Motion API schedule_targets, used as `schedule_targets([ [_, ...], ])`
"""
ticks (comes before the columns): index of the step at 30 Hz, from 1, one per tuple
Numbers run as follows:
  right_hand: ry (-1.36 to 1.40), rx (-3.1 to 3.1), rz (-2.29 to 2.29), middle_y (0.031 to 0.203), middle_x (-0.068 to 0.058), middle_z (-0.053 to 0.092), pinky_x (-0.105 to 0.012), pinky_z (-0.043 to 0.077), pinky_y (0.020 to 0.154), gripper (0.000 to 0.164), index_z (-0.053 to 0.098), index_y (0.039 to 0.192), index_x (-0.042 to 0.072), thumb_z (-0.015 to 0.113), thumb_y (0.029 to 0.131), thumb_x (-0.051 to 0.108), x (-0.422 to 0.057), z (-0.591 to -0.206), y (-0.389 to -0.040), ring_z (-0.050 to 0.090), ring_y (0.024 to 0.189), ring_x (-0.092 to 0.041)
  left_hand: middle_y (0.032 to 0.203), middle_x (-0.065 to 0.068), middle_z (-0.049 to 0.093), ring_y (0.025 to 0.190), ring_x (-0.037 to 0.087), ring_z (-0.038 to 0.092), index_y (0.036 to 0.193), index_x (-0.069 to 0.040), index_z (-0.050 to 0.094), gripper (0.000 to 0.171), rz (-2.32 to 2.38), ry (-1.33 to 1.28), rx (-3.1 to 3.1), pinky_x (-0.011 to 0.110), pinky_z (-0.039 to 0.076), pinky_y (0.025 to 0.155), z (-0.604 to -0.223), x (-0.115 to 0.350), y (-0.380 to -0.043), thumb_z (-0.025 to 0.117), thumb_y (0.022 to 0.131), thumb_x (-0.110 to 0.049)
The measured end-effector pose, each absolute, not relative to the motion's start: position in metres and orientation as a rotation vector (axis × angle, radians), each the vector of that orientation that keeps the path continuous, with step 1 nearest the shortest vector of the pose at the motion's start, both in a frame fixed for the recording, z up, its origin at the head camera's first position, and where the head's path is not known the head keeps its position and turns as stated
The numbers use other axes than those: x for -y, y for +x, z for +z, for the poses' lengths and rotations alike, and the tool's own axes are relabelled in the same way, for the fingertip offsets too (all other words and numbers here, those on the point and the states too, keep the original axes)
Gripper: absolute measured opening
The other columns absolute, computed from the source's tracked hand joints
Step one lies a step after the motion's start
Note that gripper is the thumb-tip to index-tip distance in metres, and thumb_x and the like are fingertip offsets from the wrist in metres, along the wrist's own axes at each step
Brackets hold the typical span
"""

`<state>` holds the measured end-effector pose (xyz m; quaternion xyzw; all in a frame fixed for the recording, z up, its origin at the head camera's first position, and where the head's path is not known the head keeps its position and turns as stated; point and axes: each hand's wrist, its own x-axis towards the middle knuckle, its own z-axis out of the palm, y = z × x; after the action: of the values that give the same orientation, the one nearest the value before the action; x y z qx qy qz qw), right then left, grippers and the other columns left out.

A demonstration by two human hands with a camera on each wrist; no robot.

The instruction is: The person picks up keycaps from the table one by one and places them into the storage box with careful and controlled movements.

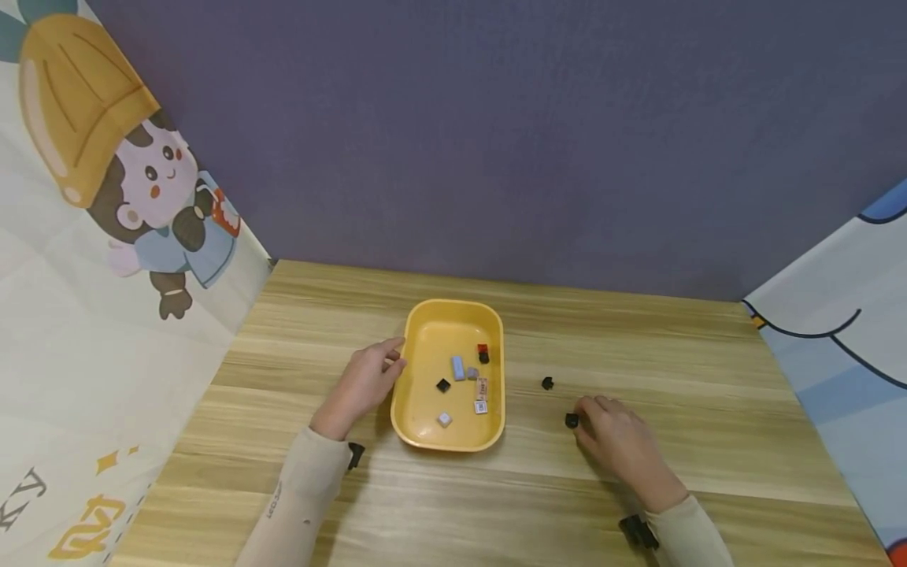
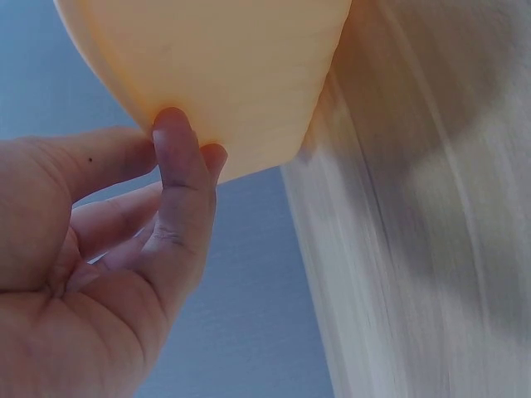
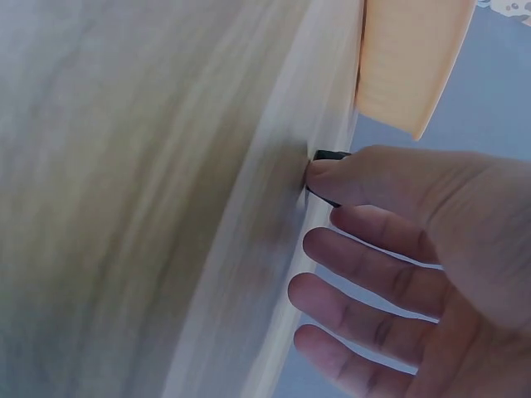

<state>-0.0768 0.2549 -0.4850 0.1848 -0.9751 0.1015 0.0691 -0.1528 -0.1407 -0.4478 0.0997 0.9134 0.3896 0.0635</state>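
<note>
My left hand [image 1: 361, 386] is at the left side of a yellow plastic bin [image 1: 404, 409], its fingertips touching the outer wall just below the rim. In the left wrist view its fingers [image 2: 178, 166] are slightly bent against that wall. To the right of the bin, my right hand [image 1: 623, 445] pinches a small black block [image 1: 571, 420] between thumb and index finger, low over the wooden table. The right wrist view shows the black block [image 3: 332, 155] partly hidden by the thumb; the other fingers are spread and bent loosely. Another small black piece [image 1: 548, 383] lies on the table between bin and right hand.
Inside the bin lie a blue block [image 1: 457, 368], a red and black piece [image 1: 483, 353], a black square [image 1: 442, 385], a white cube [image 1: 444, 420] and several other small pieces. A dark blue panel [image 1: 453, 142] rises behind the table [image 1: 340, 299]; printed fabric [image 1: 106, 354] hangs at the left.
</note>
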Motion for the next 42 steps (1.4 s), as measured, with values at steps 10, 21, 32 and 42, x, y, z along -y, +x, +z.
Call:
schedule_targets([
  [10, 0.535, 2.952, 0.327, 0.094, -0.009, 0.067, -0.046, 0.059, 0.068, 0.028, 0.068, 0.103, 0.005, 0.083, 0.08, 0.013, -0.255, -0.484, -0.077, 0.066, 0.084, -0.029, 0.117, 0.023, 0.066, 0.095, 0.029, 0.069, 0.142, 0.004, 0.051, 0.045, 1.179, 0.297, -2.756, 0.035, 0.06, 0.076, -0.449, 0.141, -0.154, 0.061, 0.1, -0.008],
  [21, 0.664, 2.784, 0.364, 0.088, -0.008, 0.066, -0.033, 0.055, 0.056, 0.028, 0.067, 0.101, 0.002, 0.084, 0.079, 0.008, -0.248, -0.469, -0.093, 0.063, 0.073, -0.02, 0.117, 0.022, 0.066, 0.095, 0.028, 0.069, 0.143, 0.004, 0.051, 0.045, 1.184, 0.295, -2.754, 0.034, 0.06, 0.075, -0.449, 0.141, -0.153, 0.06, 0.101, -0.009],
  [32, 0.714, 2.768, 0.359, 0.099, -0.007, 0.069, -0.042, 0.058, 0.072, 0.03, 0.068, 0.108, 0.005, 0.082, 0.085, 0.017, -0.203, -0.426, -0.12, 0.066, 0.088, -0.025, 0.117, 0.022, 0.066, 0.095, 0.028, 0.069, 0.142, 0.004, 0.051, 0.045, 1.181, 0.305, -2.756, 0.035, 0.06, 0.075, -0.451, 0.141, -0.153, 0.061, 0.101, -0.008],
  [42, 0.791, 2.763, 0.41, 0.107, -0.008, 0.07, -0.045, 0.058, 0.081, 0.029, 0.07, 0.109, 0.008, 0.081, 0.086, 0.022, -0.16, -0.416, -0.137, 0.066, 0.098, -0.028, 0.116, 0.023, 0.066, 0.095, 0.029, 0.07, 0.142, 0.004, 0.051, 0.045, 1.2, 0.318, -2.753, 0.035, 0.06, 0.076, -0.45, 0.142, -0.153, 0.061, 0.1, -0.008],
])
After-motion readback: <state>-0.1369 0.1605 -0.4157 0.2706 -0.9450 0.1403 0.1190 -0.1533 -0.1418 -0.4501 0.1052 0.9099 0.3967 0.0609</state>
